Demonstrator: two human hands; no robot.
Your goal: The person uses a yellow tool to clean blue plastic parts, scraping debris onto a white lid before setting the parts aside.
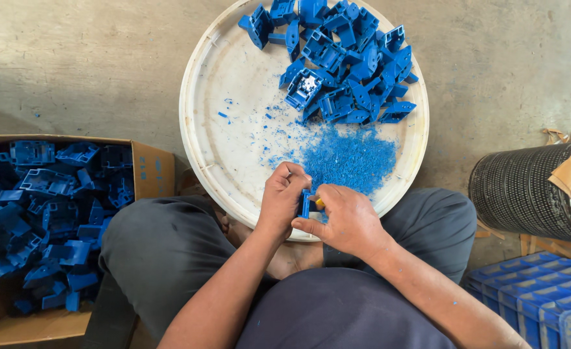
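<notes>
Blue plastic fills this view. The person sits cross-legged on a concrete floor [91, 58] with a round white tray [214, 129] resting in front of the knees. The left hand [281, 201] is closed around a small blue plastic part [306, 203], fingers curled over its top and thumb pressed to its side, holding it upright just above the near rim of the tray. The right hand [345, 220] meets it from the other side, fingers folded tight around a small tool with a yellow bit [320, 203] showing at the fingertips; the tool touches the part, but its shape is mostly hidden inside the grip.

Just beyond the hands, on the tray, lies a spread of fine blue shavings [350, 158]. At the tray's far side sits a heap of blue plastic parts [344, 61], angular moulded pieces piled loosely on one another.

To the person's left stands an open cardboard box [150, 168] crowded with more of the same blue pieces. To the right, well apart from the hands, lies a dark ribbed cylinder [525, 190] with torn cardboard against it, and at the lower right corner a stack of blue crates [538, 297] shows. The person wears dark grey trousers [162, 252].
</notes>
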